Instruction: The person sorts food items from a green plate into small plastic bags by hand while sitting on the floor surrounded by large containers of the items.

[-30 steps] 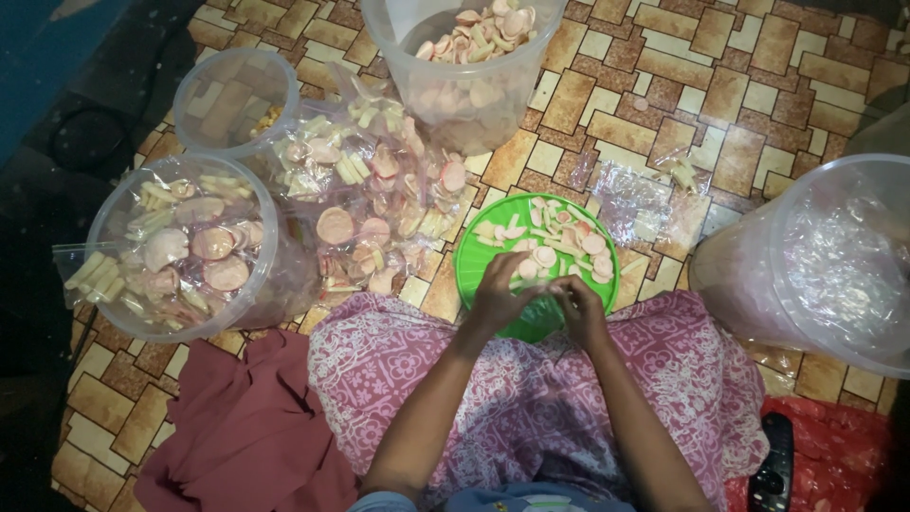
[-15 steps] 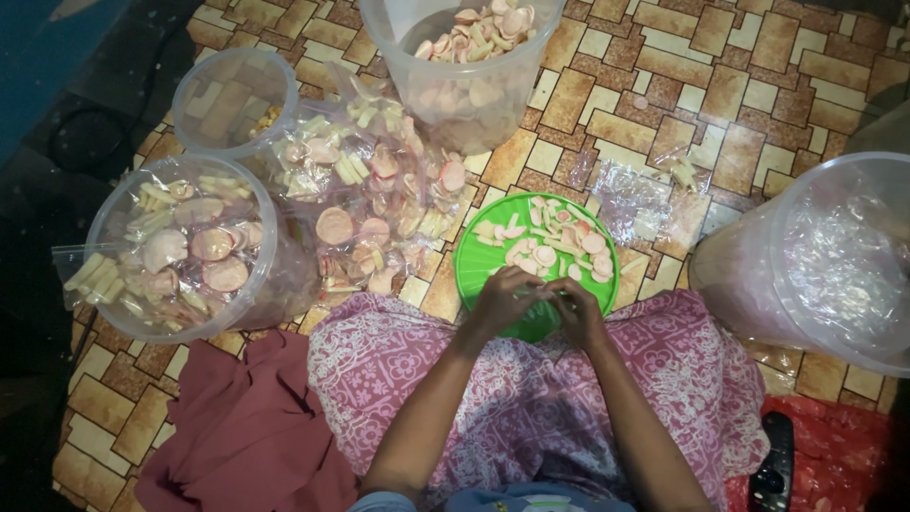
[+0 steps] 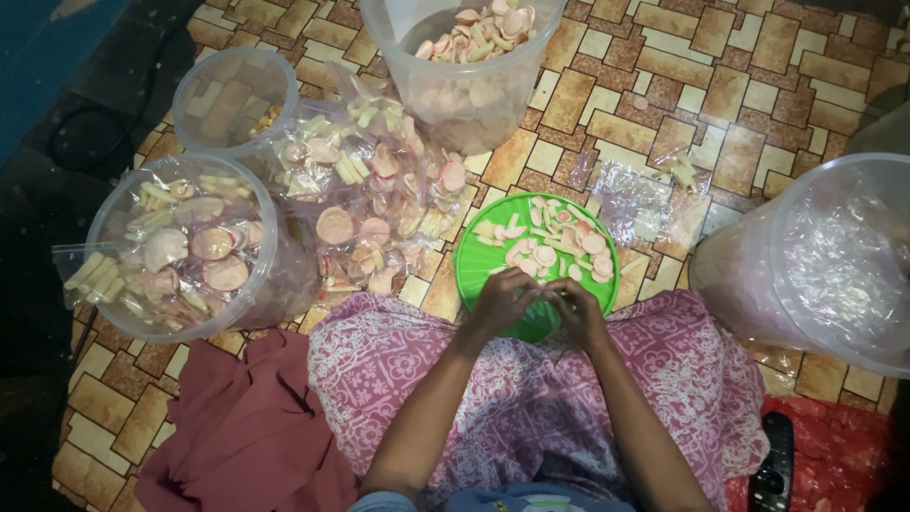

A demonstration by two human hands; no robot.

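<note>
My left hand [image 3: 502,301] and my right hand [image 3: 576,308] meet over the near rim of a green plate [image 3: 471,266] on the floor. The plate carries loose round pink-and-white crackers [image 3: 548,254] and pale stick snacks. My fingers are curled together around something small; it is hidden between them. My lap is covered by a pink patterned cloth [image 3: 531,398].
Left of the plate lies a heap of filled clear snack bags [image 3: 370,204]. Clear plastic tubs stand around: one with packed bags [image 3: 185,251], an emptier one [image 3: 232,100], one with loose crackers [image 3: 464,57], a big bag-lined one [image 3: 825,265]. A maroon cloth [image 3: 246,427] and a phone [image 3: 773,465] lie near my legs.
My hands have drawn slightly closer together at the plate's near edge. Everything else stays put.
</note>
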